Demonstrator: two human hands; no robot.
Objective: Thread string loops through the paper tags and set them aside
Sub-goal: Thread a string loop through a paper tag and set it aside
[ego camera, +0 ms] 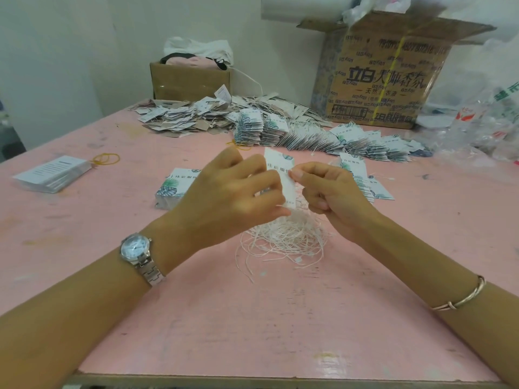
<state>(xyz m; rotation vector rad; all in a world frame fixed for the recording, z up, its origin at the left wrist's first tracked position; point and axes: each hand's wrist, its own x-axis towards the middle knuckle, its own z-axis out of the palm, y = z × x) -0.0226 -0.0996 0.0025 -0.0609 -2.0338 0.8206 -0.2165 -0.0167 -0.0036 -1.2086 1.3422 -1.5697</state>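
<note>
Over on the pink desk (84, 234), far to the left of the string pile (283, 237), sits a neat stack of white cards (52, 174) with a yellow rubber band (106, 158) just beside it. A stack of leaf-printed tags (175, 189) lies up and left of the strings, partly hidden by the left hand (227, 195), which wears a silver watch (137, 252) at the wrist. That hand is closed around the lower edge of one paper tag (280, 175), held upright right above the strings. The right hand (331, 192), bangle (463, 300) on its forearm, pinches at the tag's edge; whether a string is in its fingers I cannot tell. Beyond the strings lies a fanned row of finished tags (323, 138), and further right a printed cardboard box (387, 77).
</note>
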